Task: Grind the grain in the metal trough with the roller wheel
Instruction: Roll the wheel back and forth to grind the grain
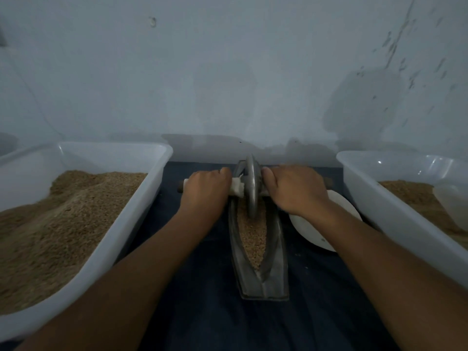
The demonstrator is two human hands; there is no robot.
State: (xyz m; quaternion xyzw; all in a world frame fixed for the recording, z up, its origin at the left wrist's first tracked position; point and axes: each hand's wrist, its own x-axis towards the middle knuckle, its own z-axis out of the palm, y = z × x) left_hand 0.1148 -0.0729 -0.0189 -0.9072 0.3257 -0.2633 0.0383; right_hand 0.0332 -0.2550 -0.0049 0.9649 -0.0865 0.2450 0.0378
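A: Status?
B: I've got the left hand (205,186) and right hand (293,189) curled round the axle either side of the wheel (251,185). The wheel stands upright at the far end of the trough (274,252), which sits on dark cloth (202,300) with grain (253,236) in its groove.
A: Room?
B: Tight. Tubs (131,224) flank both sides, wall just beyond.
A: Hidden?
B: The right forearm covers part of a white disc (311,231). Fingertips are out of sight under the axle.
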